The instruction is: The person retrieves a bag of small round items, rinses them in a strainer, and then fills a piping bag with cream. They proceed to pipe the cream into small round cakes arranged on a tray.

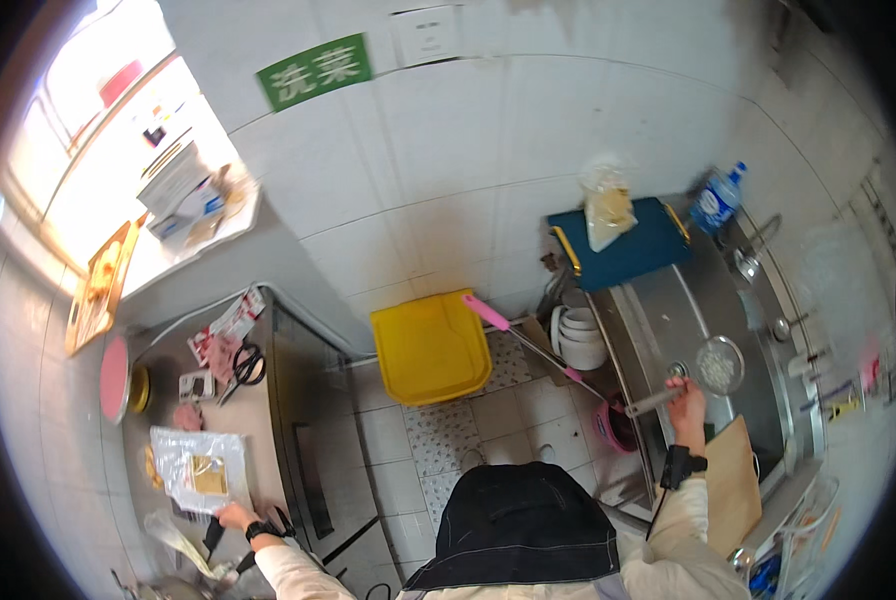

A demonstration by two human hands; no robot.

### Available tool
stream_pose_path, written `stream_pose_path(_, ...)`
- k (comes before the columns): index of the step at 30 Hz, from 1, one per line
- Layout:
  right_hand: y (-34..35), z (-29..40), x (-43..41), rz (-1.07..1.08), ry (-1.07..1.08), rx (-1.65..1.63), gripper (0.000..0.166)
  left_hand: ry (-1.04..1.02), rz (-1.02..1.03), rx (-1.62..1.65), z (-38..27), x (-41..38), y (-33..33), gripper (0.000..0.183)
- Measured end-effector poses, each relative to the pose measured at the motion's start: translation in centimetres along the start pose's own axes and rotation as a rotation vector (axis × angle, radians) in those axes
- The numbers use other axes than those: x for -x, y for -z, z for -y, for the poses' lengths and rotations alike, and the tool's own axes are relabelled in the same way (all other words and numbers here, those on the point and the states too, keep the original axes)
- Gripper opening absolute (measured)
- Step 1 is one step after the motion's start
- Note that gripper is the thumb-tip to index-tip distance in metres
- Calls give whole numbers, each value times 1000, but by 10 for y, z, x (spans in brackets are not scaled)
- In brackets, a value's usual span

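Over the steel sink (677, 300), my right hand (686, 412) grips the handle of a round strainer ladle (719, 365). Pale, wet-looking contents lie in its bowl. My left hand (235, 516) is at the lower edge of a clear plastic bag (174, 457) on the steel counter (256, 420); whether its fingers pinch the bag is too small to tell. The bag bears a tan label (209, 475). Just beside that hand is a black handle (213, 536). Black-handled scissors (247, 367) lie farther back on the counter.
A brown board (729, 480) leans across the sink's near end. A teal tray (628, 251) holding a bagged item (609, 214) covers the far end, near a blue bottle (718, 199). Between counter and sink stand a yellow-lidded bin (429, 349), a pink-handled pole (526, 341) and white buckets (579, 337).
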State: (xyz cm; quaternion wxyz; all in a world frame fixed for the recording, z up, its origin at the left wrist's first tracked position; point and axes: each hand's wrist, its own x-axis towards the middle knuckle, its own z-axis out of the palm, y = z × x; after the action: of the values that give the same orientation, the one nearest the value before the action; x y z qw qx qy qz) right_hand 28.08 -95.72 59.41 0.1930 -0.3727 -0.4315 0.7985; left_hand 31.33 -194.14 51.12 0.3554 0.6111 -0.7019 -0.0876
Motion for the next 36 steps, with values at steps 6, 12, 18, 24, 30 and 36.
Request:
stream_pose_path(6, -20, 7, 20, -121, -41, 30, 17, -1, -125, 246, -61, 43, 56, 31)
stream_pose_path(12, -36, 5, 21, -38, -30, 19, 18, -697, -202, 329, -125, 77, 116, 34)
stream_pose_path(18, -22, 1, 3, 20, -17, 15, 20, -767, 170, 466, -312, 179, 174, 41)
stream_pose_path(24, -33, 14, 6, 77, 9, 42, 21, 93, 1628, 1444, -440, 477, 304, 53)
stream_pose_path(30, -18, 12, 7, 162, 309, -72, 19, 372, 2748, 592, -407, 684, 423, 44)
stream_pose_path(36, -31, 62, 22, 216, -61, -9, 22, 813, 2764, 836, -328, 809, 390, 32)
